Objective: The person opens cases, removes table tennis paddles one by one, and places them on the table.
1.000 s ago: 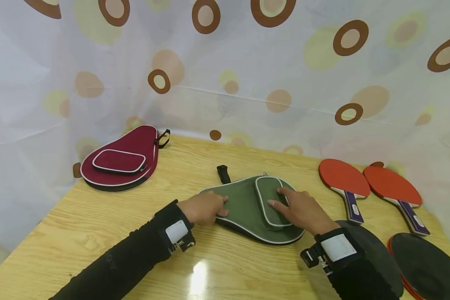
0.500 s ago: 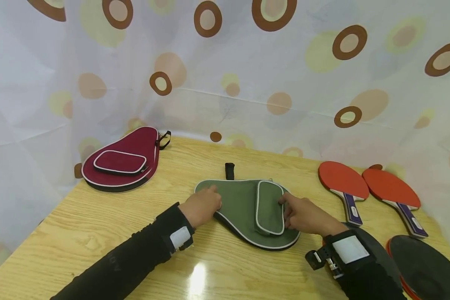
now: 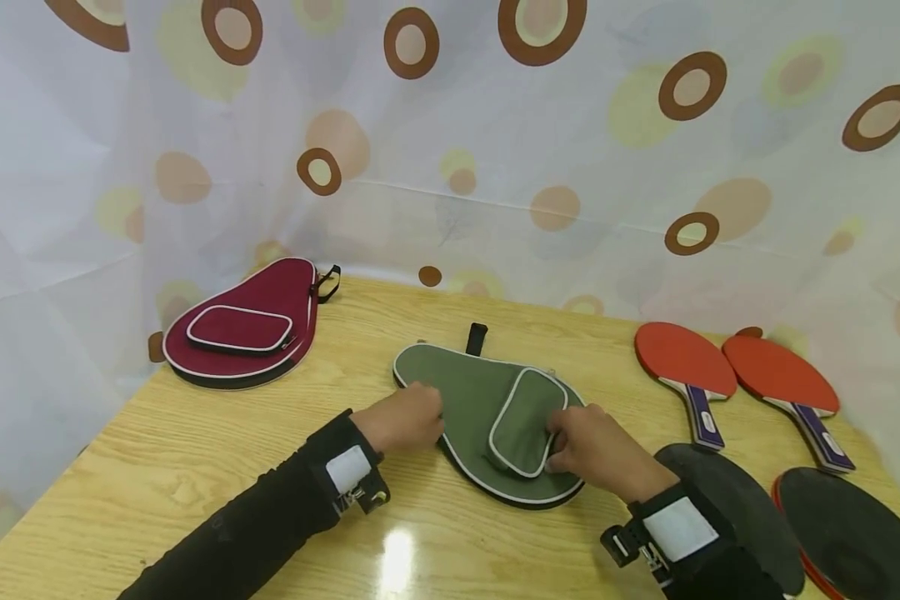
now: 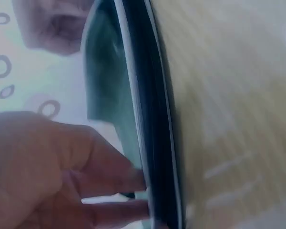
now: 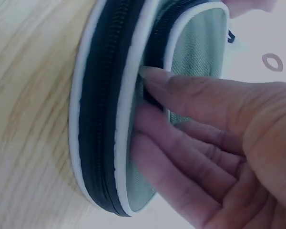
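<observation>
A green table tennis paddle case (image 3: pixel 461 387) with white piping lies on the wooden table, its zipped pocket (image 3: pixel 521 421) facing up. At the case's narrow end, my left hand (image 3: pixel 403 417) grips the near edge with curled fingers; in the left wrist view its fingertips meet the white piping beside the black side band. On the wide end, my right hand (image 3: pixel 603 446) has bent fingers and thumb at the pocket's right edge. The right wrist view puts that thumb tip between the pocket's dark zip and the case's zipped rim (image 5: pixel 109 95).
A maroon paddle case (image 3: pixel 270 292) lies at the back left. To the right are two red-faced paddles (image 3: pixel 682 358) with blue handles. Two black-faced paddles (image 3: pixel 851 529) lie nearer, one partly under my right forearm. A patterned cloth (image 3: pixel 450 108) hangs behind the table.
The green case has turned somewhat clockwise, its wide end coming nearer to me. My right hand has shifted with it, fingers drawing in at the pocket's edge. The left hand stays at the narrow end.
</observation>
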A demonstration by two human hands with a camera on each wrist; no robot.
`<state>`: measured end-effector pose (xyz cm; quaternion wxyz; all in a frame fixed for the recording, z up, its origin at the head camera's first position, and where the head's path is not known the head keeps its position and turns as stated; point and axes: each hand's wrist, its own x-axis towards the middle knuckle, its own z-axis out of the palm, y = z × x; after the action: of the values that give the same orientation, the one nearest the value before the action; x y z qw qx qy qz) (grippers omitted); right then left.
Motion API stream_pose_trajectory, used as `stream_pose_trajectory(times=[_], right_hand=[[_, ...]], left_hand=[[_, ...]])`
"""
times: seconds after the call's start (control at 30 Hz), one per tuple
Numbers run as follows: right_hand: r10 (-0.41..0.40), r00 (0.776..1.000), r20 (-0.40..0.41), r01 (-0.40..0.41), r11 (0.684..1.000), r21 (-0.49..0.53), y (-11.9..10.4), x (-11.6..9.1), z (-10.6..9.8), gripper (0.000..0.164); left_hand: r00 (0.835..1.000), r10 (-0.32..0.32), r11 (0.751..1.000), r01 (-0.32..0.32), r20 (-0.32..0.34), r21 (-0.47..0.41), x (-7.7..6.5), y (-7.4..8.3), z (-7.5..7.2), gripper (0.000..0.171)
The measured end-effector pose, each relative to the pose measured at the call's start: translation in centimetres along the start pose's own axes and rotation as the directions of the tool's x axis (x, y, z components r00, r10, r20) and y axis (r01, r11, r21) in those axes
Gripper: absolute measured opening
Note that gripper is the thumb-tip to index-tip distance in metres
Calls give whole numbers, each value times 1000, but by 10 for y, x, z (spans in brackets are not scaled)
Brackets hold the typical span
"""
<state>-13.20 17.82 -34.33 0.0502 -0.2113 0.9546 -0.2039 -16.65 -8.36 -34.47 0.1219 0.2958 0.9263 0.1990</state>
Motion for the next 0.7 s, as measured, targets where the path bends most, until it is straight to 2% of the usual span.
stream_pose_trajectory(times=[0.07, 0.17, 0.27, 0.33, 0.43, 0.57, 0.63, 0.7], right_hand=[[0, 1000, -11, 0, 1000, -12, -2, 0, 2, 22], [-29, 999, -38, 26, 997, -67, -6, 0, 6, 21], [-79, 994, -76, 68, 989, -133, -11, 0, 10, 22], [-109, 990, -92, 94, 984, -150, -15, 0, 14, 22], [-165, 981, -105, 143, 971, -189, -21, 1, 17, 25], [-205, 972, -116, 175, 959, -223, -30, 4, 20, 34], [-211, 970, -122, 179, 957, -231, -33, 6, 22, 39], [-212, 969, -129, 179, 957, -227, -35, 7, 25, 42]], left_hand=[[1000, 9, 999, -9, -9, -40, 0, 4, 5, 47], [998, 40, 998, -42, -49, -37, -1, 10, 14, 53], [994, 25, 999, -29, -105, -43, -3, 16, 19, 41], [991, -1, 998, -8, -133, -63, -6, 21, 21, 44], [996, -30, 995, 22, -87, -99, -8, 30, 22, 68], [999, -40, 995, 40, 1, -86, -10, 40, 24, 100], [998, -68, 996, 67, -13, -56, -11, 43, 27, 107], [994, -99, 995, 98, -43, -29, -11, 44, 30, 107]])
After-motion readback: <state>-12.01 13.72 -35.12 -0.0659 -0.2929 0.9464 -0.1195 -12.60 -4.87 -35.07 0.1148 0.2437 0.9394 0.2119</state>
